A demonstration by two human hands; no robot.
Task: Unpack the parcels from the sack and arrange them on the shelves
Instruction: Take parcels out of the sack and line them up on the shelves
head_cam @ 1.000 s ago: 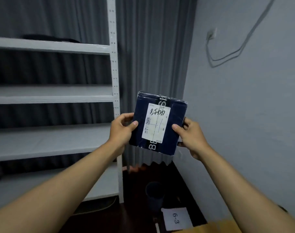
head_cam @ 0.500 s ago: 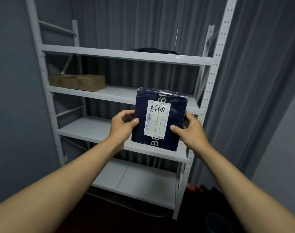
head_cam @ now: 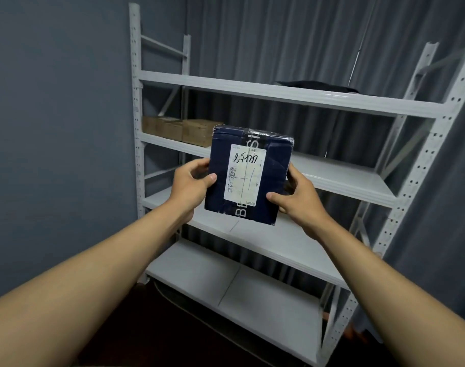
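Note:
I hold a dark blue parcel (head_cam: 272, 165) with a white shipping label up in front of me, label facing me. My left hand (head_cam: 189, 186) grips its left edge, thumb on the front. My right hand (head_cam: 296, 196) grips its right edge the same way. Behind the parcel stands a white metal shelf unit (head_cam: 292, 96) with several boards. Two brown cardboard boxes (head_cam: 183, 129) sit side by side at the left end of the second board. A flat black package (head_cam: 316, 86) lies on the top board at the right. The sack is out of view.
A grey-blue wall (head_cam: 59, 128) runs along the left of the shelves, and grey curtains (head_cam: 279, 35) hang behind and to the right. The two lower boards (head_cam: 239, 284) are bare. The floor below is dark.
The view has swung left from the corner and wall to face the shelf unit. The parcel stays gripped in both hands, and the shelves now appear closer.

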